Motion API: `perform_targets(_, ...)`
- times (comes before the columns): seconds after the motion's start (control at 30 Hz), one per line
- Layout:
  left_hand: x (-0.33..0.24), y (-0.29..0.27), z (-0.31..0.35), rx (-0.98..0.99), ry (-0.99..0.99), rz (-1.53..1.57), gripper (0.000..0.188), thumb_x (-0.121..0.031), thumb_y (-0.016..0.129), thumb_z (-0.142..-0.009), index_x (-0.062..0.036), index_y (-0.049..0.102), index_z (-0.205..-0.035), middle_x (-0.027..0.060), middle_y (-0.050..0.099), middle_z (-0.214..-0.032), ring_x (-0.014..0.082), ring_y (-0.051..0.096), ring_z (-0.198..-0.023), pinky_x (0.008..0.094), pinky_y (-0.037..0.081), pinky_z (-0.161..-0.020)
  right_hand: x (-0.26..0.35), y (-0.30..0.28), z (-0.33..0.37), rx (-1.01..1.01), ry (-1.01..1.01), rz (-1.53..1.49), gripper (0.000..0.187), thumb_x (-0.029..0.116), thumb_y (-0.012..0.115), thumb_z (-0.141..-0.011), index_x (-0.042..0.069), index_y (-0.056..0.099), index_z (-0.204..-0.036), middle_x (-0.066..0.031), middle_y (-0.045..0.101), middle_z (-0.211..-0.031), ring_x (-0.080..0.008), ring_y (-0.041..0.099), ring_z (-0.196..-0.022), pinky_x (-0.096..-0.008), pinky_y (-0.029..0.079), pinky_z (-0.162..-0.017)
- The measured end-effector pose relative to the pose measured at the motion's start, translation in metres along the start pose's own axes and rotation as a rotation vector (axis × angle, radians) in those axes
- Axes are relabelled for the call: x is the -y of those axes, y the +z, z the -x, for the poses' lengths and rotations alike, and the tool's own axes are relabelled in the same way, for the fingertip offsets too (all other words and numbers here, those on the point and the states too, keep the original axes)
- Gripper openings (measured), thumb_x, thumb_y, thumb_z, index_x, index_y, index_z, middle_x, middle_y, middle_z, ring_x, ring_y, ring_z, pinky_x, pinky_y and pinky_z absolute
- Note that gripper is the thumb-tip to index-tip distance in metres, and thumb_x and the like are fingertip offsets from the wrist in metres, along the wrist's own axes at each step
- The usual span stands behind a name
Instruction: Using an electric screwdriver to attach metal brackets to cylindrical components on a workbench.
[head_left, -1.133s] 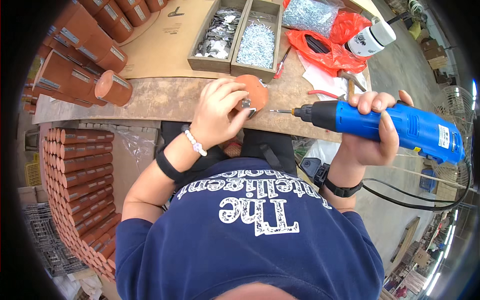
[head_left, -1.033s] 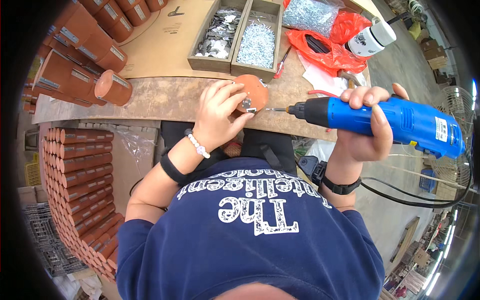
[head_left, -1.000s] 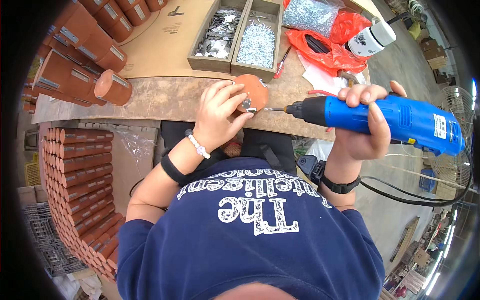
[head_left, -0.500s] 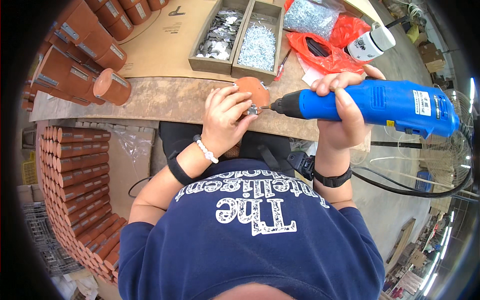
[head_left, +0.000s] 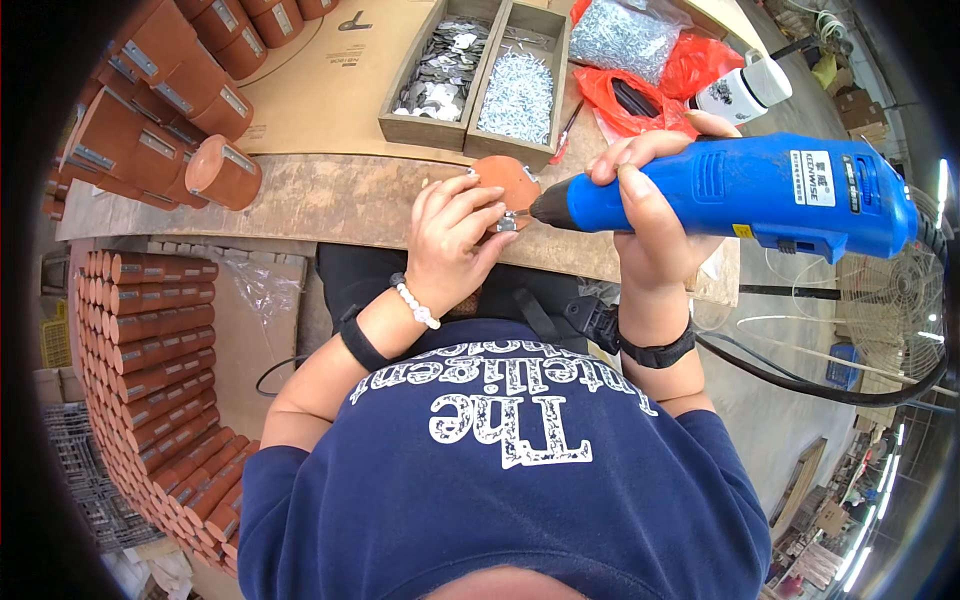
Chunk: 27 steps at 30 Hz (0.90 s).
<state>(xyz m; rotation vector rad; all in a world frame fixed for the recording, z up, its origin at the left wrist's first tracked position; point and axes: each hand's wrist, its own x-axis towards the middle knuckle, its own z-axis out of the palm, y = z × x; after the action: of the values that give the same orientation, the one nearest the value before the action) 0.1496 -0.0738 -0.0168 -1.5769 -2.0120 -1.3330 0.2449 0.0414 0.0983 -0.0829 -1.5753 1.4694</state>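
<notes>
The blue power driver [head_left: 760,190] has been brought leftward over the last second. A visible gap was left earlier between its bit and the round brown piece [head_left: 507,178]; that gap is now closed, and the black nose is placed just beside the piece's rim, with only a short length of bit left showing. The bit's tip is directed at the small metal fitting [head_left: 508,224] on the near edge of the round face. Whether a screw is seated there cannot be told at this size.

The round brown piece is held at the front edge of the bench [head_left: 330,195], nearer than the tray of screws [head_left: 515,95] and the tray of metal plates [head_left: 440,75]. It is gripped at its left side by the fingers of the left hand [head_left: 445,240], the thumb being kept close by the fitting; little shift of this hand is noted. The driver's body is gripped by the closed fingers of the right hand [head_left: 655,190].

From the closed gap, the work is judged to have passed from aiming to contact or near contact. Steadiness of the left grip is judged critical, since a slipped bit could be carried toward the thumb.
</notes>
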Motion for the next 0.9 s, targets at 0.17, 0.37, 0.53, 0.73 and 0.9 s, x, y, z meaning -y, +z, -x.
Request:
perform_targets(0.17,0.0,0.0,0.0,-0.002,-0.001,0.009,0.03,-0.012,0.072,-0.057,-0.0059,0.059,-0.083,0.0062,0.06,-0.095,0.0279,0.051,-0.098,0.0389,0.039,-0.081,-0.003,0.001,-0.001,0.033,0.002,0.033,0.052,-0.002,0.054,-0.068,0.002,0.027,-0.113,-0.0102,0.051,-0.072,-0.0212,0.053,-0.064,-0.0372,0.046,-0.065)
perform_targets(0.37,0.002,0.003,0.001,-0.034,-0.015,0.058,0.03,-0.008,0.072,-0.053,-0.006,0.06,-0.08,0.0044,0.059,-0.092,0.0263,0.05,-0.096,0.0356,0.042,-0.079,-0.005,0.002,-0.003,0.146,-0.073,0.162,0.051,-0.005,0.054,-0.068,0.003,0.028,-0.111,-0.0096,0.051,-0.072,-0.0203,0.053,-0.063,-0.0366,0.046,-0.065)
perform_targets(0.53,0.002,0.002,0.001,-0.033,-0.019,0.061,0.03,-0.007,0.073,-0.053,-0.0058,0.061,-0.08,0.0044,0.059,-0.091,0.0272,0.051,-0.094,0.0331,0.045,-0.077,-0.005,0.003,-0.005,0.263,-0.151,0.317,0.05,-0.007,0.054,-0.068,0.004,0.029,-0.109,-0.0088,0.052,-0.073,-0.0198,0.053,-0.063,-0.0366,0.045,-0.065)
perform_targets(0.73,0.001,0.001,0.0,-0.002,-0.038,0.05,0.03,-0.007,0.073,-0.053,-0.0057,0.061,-0.081,0.0042,0.06,-0.09,0.0274,0.051,-0.094,0.0336,0.045,-0.077,-0.017,0.006,0.002,0.256,-0.079,0.225,0.05,-0.004,0.056,-0.068,0.005,0.029,-0.109,-0.008,0.052,-0.073,-0.0196,0.053,-0.064,-0.0371,0.045,-0.065)
perform_targets(0.9,0.002,0.003,-0.001,-0.035,-0.006,0.079,0.03,-0.006,0.072,-0.053,-0.005,0.061,-0.081,0.0045,0.06,-0.09,0.0279,0.051,-0.094,0.0339,0.045,-0.077,-0.007,0.007,-0.004,0.205,-0.067,0.1,0.051,-0.002,0.057,-0.069,0.004,0.028,-0.111,-0.0085,0.051,-0.073,-0.0203,0.053,-0.064,-0.0364,0.046,-0.064)
